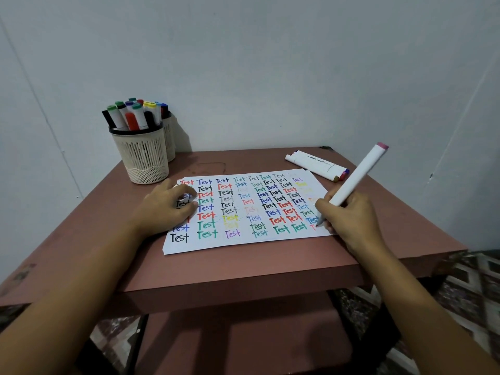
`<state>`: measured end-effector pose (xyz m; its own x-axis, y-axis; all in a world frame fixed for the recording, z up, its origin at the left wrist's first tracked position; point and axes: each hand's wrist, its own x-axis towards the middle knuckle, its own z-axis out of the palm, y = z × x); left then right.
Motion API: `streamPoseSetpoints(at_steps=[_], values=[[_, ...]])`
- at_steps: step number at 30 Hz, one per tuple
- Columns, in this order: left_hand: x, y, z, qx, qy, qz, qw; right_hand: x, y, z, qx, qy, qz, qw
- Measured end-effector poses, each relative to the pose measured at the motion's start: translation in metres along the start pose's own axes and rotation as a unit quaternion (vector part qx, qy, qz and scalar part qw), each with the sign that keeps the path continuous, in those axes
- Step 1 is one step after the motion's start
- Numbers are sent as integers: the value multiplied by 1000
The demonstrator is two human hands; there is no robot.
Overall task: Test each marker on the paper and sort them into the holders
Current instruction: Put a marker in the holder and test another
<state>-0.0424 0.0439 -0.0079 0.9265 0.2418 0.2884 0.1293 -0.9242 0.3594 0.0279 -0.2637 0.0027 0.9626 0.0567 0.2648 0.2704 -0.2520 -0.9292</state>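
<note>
A white sheet of paper (pixel 243 244) covered with rows of the word "Test" in many colours lies on the reddish-brown table (pixel 243 269). My right hand (pixel 349 220) grips a white marker (pixel 357 177) with a pink end cap, its tip touching the paper's right edge. My left hand (pixel 165 207) rests on the paper's left side with fingers curled; something small and white shows at its fingertips, unclear what. A cream slotted holder (pixel 140 158) at the back left is packed with several markers. A second holder (pixel 170 139) stands partly hidden behind it.
A few white markers (pixel 316 165) lie side by side at the table's back right corner, just beyond the paper. A pale wall stands close behind the table. A lower shelf and patterned floor show beneath the front edge.
</note>
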Motion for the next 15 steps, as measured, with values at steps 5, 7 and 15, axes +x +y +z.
streamPoseSetpoints(at_steps=[5,7,15], values=[[0,1,1,-5,1,-1,1000,-2,-1,-1,-32,11,-18,999],[-1,1,0,-4,3,-2,1000,-1,-1,-1,-23,4,-11,1000],[0,2,-1,-3,-2,-5,1000,-2,-3,-2,-46,25,-15,998]])
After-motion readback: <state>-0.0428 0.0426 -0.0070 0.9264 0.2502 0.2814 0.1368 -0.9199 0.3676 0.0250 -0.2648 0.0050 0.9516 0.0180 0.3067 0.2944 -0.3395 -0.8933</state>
